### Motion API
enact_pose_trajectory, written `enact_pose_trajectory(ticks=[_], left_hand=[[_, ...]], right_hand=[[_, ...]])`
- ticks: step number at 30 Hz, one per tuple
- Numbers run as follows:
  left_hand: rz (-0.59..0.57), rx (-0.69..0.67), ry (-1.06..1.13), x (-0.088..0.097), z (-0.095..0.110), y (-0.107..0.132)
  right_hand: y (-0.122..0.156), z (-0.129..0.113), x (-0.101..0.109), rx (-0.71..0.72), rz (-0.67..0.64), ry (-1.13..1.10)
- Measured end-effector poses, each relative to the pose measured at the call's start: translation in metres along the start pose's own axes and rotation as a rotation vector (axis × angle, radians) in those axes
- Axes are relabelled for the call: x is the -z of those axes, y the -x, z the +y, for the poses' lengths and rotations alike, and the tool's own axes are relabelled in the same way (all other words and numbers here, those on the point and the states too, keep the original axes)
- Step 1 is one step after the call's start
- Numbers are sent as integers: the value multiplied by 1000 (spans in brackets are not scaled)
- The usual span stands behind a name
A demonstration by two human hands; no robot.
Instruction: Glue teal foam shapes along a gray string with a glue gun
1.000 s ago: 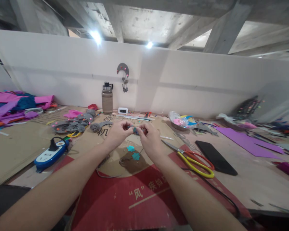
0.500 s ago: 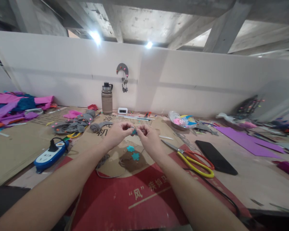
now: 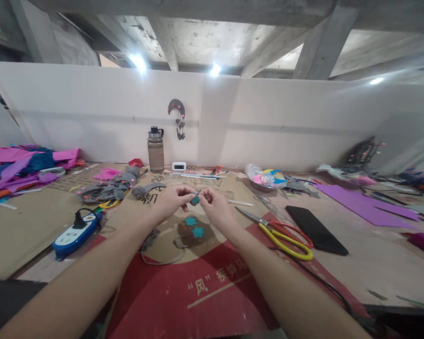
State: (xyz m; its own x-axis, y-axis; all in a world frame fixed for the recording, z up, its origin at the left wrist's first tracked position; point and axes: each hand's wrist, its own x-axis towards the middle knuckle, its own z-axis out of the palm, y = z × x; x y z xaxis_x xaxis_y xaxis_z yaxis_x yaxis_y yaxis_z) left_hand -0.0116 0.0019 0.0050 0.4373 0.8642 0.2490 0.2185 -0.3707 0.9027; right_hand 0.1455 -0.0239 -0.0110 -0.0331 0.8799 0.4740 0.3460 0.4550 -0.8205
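Between my two hands is a small teal felt piece, pinched from both sides above the cardboard. The fingertips of my left hand close on its left edge. My right hand grips the right edge with thumb and forefinger. Fingers cover part of the piece, so its full outline is hidden. Below the hands lie two teal star-shaped felt cutouts, one just behind the other. A loop of grey yarn rests to their left.
Scissors with red and yellow handles lie at the right beside a black phone. A blue-and-white power strip sits at the left. Farther back stand a water bottle, a small digital clock and a bowl of scraps.
Both hands have sunk slightly in the picture, and the teal piece between them shows more of its face. The view has tilted up a little. The two cutouts lie as before.
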Motion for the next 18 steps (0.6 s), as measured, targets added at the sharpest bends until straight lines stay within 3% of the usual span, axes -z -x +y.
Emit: enact_pose_trajectory(ticks=[9, 18], left_hand=[[-57, -16, 87, 1, -5, 0], [140, -57, 98, 6, -13, -5]], right_hand=[[-4, 3, 5, -67, 25, 9], [-6, 15, 3, -68, 25, -31]])
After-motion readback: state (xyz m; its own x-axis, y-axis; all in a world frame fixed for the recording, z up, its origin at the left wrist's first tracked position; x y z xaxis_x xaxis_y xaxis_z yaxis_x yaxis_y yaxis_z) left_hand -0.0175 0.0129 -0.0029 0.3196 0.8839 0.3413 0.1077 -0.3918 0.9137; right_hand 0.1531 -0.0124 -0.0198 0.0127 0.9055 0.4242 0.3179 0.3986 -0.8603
